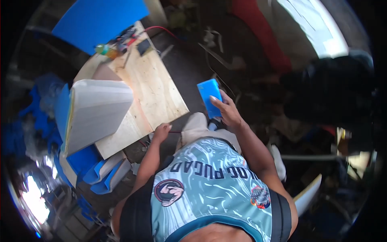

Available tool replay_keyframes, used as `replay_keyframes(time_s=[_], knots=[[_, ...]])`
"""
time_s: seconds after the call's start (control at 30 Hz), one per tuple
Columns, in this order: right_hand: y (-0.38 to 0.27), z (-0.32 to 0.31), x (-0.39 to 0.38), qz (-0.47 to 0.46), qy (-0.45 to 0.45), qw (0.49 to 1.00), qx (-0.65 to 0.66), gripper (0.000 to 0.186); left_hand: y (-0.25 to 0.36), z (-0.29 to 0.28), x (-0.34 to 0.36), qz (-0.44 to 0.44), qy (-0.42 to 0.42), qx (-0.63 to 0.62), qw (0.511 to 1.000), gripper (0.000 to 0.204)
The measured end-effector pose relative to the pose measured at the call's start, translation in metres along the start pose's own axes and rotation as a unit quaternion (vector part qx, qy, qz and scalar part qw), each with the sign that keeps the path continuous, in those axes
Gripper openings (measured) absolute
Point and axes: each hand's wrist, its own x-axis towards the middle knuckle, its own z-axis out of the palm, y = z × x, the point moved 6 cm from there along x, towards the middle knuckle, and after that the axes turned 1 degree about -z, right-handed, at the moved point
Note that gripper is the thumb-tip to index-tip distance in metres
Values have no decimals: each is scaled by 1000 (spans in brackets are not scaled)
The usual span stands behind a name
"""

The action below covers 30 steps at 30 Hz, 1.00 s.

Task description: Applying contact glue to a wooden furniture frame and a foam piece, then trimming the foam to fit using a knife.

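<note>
My right hand (228,109) is closed around a flat blue rectangular block (209,98). The thumb lies across its face, and the block is held tilted in front of my lap, to the right of the wooden table (153,92). By the near edge of that table, my left hand (162,132) hangs with its fingers curled and no object visible in it. On the table's left side stands a large pale panel piece (98,109) with a blue outer face, some distance from my left hand.
A big blue sheet (102,22) covers the table's far end. Beside it are a bottle of yellowish liquid (107,51), tools (128,40) and a red cord (161,28). Blue bent pieces (107,175) lie low at the left. A dark bulky shape (330,88) stands at right.
</note>
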Motion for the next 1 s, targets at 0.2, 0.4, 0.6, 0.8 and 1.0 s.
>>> replay_keyframes(time_s=[0.2, 0.4, 0.6, 0.8, 1.0], knots=[[-24, -42, 38, 16, -28, 999, 40, 57, 93, -14, 85, 18, 122, -73, 990, 41], [-82, -68, 98, -27, -31, 999, -10, 67, 28, -53, 150, -96, 315, -205, 922, 60], [-92, -129, 218, -29, 72, 996, -39, 57, -12, -173, 250, -188, 436, -199, 857, 75], [-123, -152, 298, 11, 110, 994, 7, 48, 23, -278, 352, -157, 437, -196, 864, 83], [-163, -137, 410, 9, 111, 991, -77, 51, -21, -311, 414, -258, 496, -275, 782, 82]])
